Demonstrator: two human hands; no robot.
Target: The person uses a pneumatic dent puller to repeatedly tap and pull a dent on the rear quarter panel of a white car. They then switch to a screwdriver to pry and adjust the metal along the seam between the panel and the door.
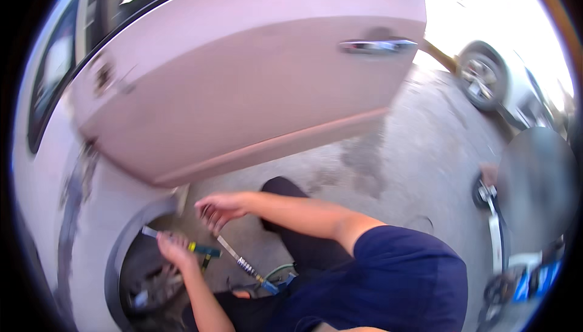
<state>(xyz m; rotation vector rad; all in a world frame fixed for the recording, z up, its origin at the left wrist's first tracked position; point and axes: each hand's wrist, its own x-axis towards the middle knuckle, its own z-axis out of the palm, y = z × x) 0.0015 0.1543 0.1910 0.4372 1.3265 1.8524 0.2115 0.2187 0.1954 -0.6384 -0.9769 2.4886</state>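
Note:
My left hand (174,249) is closed around a hand tool (200,249) with a green and yellow body. A grey end of it sticks out on the far side, beside the wheel arch; its exact kind is unclear. Bent in toward the left one, my right hand (221,209) has its fingers curled at the upper end of a slim metal rod (228,247). Lower down, the rod carries a black-and-white coil and meets a blue fitting (270,286) by my lap. Blur partly hides how the right fingers grip it.
A pale pinkish car door (261,83) with a chrome handle (378,45) stands across the front. At left is the car's fender (91,235), with a dark wheel (152,289) in its arch. Another car's wheel (481,77) is far right; a wheeled white frame (495,229) stands at right.

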